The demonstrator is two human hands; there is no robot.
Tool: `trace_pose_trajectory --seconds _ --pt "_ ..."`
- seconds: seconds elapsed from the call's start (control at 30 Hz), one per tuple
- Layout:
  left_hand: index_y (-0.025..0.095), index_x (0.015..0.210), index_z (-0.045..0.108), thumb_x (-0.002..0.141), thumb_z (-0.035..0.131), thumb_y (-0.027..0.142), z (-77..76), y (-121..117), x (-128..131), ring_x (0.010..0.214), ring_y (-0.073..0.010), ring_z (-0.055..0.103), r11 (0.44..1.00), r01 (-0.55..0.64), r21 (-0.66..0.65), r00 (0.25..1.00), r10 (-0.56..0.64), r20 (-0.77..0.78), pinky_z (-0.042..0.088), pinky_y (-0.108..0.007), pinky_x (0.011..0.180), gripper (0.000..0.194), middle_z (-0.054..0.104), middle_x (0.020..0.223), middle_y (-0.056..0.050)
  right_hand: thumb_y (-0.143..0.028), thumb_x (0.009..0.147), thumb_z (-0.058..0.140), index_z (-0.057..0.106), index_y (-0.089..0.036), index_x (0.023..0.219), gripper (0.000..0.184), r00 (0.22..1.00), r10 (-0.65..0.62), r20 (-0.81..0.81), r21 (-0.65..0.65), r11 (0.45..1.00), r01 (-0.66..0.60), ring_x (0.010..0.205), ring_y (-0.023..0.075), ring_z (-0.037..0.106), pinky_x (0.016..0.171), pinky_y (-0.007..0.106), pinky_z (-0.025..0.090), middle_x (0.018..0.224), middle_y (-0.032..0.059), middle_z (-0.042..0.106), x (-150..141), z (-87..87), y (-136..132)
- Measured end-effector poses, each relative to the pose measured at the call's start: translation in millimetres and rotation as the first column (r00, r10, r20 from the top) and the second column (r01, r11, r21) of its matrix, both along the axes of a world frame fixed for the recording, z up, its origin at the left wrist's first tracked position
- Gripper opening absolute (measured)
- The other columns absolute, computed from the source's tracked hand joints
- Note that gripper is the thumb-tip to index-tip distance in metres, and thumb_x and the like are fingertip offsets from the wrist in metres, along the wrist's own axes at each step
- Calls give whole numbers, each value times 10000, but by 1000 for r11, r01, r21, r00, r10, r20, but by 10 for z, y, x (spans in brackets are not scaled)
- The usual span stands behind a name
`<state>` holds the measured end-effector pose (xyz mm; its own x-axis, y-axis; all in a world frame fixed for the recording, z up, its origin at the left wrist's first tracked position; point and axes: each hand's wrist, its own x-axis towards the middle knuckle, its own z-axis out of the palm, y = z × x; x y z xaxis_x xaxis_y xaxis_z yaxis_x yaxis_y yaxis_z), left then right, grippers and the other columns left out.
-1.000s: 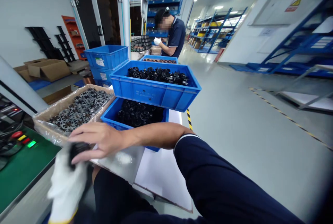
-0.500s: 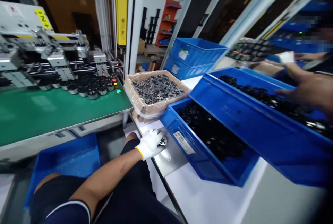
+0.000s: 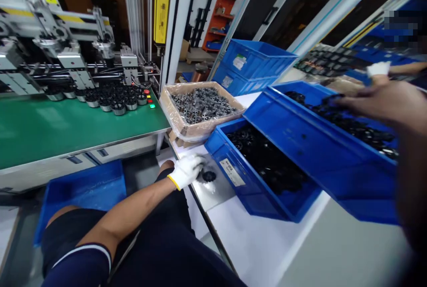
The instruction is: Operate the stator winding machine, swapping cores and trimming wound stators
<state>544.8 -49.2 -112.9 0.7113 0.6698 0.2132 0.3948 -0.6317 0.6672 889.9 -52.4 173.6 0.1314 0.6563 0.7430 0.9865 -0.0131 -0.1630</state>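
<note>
My left hand (image 3: pixel 187 169), in a white glove, rests on a shiny metal plate (image 3: pixel 216 189) at the table's near edge, its fingers closed on a small round black part (image 3: pixel 208 175). My bare right hand (image 3: pixel 383 100) reaches out over the upper blue bin (image 3: pixel 300 136) full of black parts, fingers stretched toward them, blurred, nothing visibly held. Below that sits a lower blue bin (image 3: pixel 230 171) with more black parts.
A cardboard box (image 3: pixel 187 129) of grey metal rings stands left of the bins. A green conveyor (image 3: pixel 66 131) carries round parts under a machine (image 3: pixel 66 56). A blue bin (image 3: pixel 83 189) sits on the floor. More blue bins (image 3: pixel 253 67) stand behind; another person's gloved hand (image 3: pixel 378 69) shows far right.
My head turned left from the aisle to the bench. My right hand left the glove and reached out to the upper bin. The left hand stays on the plate with the black part.
</note>
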Motion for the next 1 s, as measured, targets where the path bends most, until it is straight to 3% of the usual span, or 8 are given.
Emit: trace_pose_trajectory --seconds 0.1,0.2,0.33,0.5,0.67,0.77,0.83,1.0 --pt "294 1376 629 917 666 441 58 -233 218 1398 -370 453 960 251 121 968 -247 -48 424 -554 1132 483 562 1506 -83 -213 872 678 655 -164 600 277 958 -285 -27 -114 953 280 685 147 656 711 322 482 579 26 615 -301 -113 130" --pt "277 1303 671 943 623 433 92 -444 472 1418 -417 387 896 369 248 921 -315 -231 417 -605 1092 395 565 1487 -94 -126 869 599 758 -102 931 172 995 -15 -95 -8 1000 14 835 174 660 811 341 510 893 89 739 -972 -543 210" --pt "192 1317 641 990 421 206 90 -403 569 1225 -369 529 955 210 210 937 -135 -322 511 -509 922 394 606 1340 -180 -156 818 630 724 -122 878 117 907 332 -258 -157 912 -379 829 160 645 820 295 512 860 57 713 -1639 -1142 111" --pt "143 1459 513 938 489 218 62 -48 353 1142 -368 585 990 -7 141 936 56 -348 536 -513 910 527 531 1397 -242 -134 799 676 671 -105 803 29 602 160 -782 -341 699 -629 612 133 643 570 215 526 629 -4 644 -1776 -1355 12" --pt "189 1427 534 918 569 293 26 132 167 1207 -327 602 997 -57 57 967 69 -245 528 -480 1016 521 556 1384 -182 -104 749 760 679 -89 805 100 250 33 -968 -201 495 -846 675 120 678 563 197 591 760 26 716 -1716 -1343 77" --pt "175 1329 562 833 709 384 70 171 17 1106 -276 648 976 -158 -151 985 166 47 560 -441 970 558 637 1261 -134 -189 812 765 695 -83 820 128 276 118 -954 -186 489 -852 654 102 636 593 215 593 763 16 691 -1702 -1377 79" --pt "172 1208 611 755 792 431 163 182 -109 987 -251 668 912 -155 -381 909 283 306 582 -421 896 552 692 1110 -97 -247 855 752 680 -93 786 183 375 221 -900 -209 536 -818 683 105 635 645 226 587 773 14 675 -1707 -1415 59" --pt "247 1251 638 849 725 505 559 103 -405 953 -192 673 742 121 -659 675 425 603 588 -306 775 485 697 1189 -74 -326 914 724 651 -134 781 245 584 536 -609 -140 652 -745 1051 185 679 895 282 560 1080 91 728 -1827 -1500 -92"
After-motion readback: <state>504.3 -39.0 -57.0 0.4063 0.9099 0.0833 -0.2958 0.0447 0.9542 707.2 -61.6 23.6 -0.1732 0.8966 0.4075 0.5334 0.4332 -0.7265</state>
